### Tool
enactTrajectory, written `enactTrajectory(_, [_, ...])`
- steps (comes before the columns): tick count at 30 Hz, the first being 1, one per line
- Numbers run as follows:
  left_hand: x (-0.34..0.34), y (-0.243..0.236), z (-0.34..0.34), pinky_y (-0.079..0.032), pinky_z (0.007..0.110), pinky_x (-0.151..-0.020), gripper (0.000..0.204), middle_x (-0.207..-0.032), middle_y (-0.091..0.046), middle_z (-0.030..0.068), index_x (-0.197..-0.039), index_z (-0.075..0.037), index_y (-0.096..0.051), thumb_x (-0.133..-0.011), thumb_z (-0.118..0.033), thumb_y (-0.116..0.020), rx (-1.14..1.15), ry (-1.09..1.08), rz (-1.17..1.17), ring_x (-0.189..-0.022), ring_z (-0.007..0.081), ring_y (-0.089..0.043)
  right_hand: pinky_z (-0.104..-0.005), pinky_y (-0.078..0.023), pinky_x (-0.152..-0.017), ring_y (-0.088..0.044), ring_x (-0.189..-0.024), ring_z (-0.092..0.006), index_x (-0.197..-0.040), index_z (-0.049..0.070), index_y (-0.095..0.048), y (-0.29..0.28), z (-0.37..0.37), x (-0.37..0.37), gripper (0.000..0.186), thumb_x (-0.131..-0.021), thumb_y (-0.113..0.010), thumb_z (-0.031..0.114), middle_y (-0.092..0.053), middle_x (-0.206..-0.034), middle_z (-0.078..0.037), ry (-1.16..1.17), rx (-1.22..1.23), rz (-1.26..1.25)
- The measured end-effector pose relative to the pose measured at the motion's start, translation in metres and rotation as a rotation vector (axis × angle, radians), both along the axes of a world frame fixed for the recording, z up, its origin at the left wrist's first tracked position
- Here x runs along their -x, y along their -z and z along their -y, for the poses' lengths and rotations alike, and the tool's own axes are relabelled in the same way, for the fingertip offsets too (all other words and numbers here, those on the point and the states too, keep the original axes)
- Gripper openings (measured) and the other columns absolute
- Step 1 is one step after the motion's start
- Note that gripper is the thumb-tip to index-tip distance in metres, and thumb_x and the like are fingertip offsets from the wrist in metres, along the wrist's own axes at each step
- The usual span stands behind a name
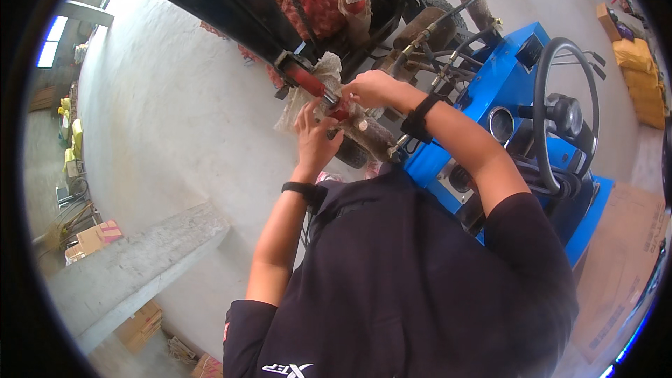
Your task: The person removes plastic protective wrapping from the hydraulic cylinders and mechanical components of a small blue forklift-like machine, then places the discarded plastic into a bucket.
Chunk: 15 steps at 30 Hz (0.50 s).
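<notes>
Concrete floor [175, 133], cardboard box [96, 238], contents hidden, left hand [318, 140], right hand [376, 89] at red fitting [341, 110], grips unclear

White lettering on the dark shirt [406, 266], dark print on the brown cardboard [609, 252]
The shirt's short white wordmark [288, 369], stylised and slanting, sits at the view's lower edge, left of middle; the cardboard, far right, bears dark printed lines [616, 322], too small and blurred to read.
</notes>
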<state>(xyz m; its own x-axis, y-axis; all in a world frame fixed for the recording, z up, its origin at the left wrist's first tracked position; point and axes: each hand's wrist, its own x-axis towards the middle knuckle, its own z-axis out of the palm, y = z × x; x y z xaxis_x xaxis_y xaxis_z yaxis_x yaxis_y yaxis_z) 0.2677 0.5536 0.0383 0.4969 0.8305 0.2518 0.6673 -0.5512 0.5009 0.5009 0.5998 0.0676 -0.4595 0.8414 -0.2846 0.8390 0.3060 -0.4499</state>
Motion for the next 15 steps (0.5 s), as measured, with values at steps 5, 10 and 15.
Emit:
enactTrajectory(5, [-0.014, -0.002, 0.001, -0.023, 0.05, -0.114, 0.026, -0.151, -0.039, 0.0077, -0.09, -0.011, -0.074, -0.067, -0.02, -0.081, -0.026, 0.036, -0.096, -0.141, 0.0337, -0.031, -0.0441, -0.056, -0.071, -0.071, -0.085, -0.033, -0.097, 0.02, -0.072, 0.0, 0.008, 0.011, 0.017, -0.081, -0.066, 0.021, -0.073, -0.09, -0.009, -0.218, -0.126, 0.071])
enactTrajectory(10, [-0.019, 0.009, 0.004, -0.02, 0.052, -0.116, 0.019, -0.153, -0.038, 0.0049, -0.088, -0.012, -0.074, -0.07, -0.017, -0.079, -0.04, -0.03, -0.168, -0.144, 0.033, -0.028, -0.0428, -0.056, -0.068, -0.072, -0.083, -0.0319, -0.087, 0.019, -0.074, 0.022, 0.01, 0.017, 0.011, -0.081, -0.066, 0.022, -0.073, -0.087, -0.009, -0.282, -0.2, 0.211])
enactTrajectory(15, [-0.016, 0.019, 0.005, -0.019, 0.053, -0.116, 0.006, -0.152, -0.041, 0.0038, -0.076, -0.01, -0.071, -0.072, -0.012, -0.075, -0.049, 0.014, -0.168, -0.144, 0.0326, -0.028, -0.0425, -0.057, -0.07, -0.071, -0.083, -0.0321, -0.087, 0.018, -0.075, 0.026, 0.007, 0.006, 0.013, -0.08, -0.065, 0.022, -0.073, -0.087, -0.01, -0.225, -0.153, 0.239])
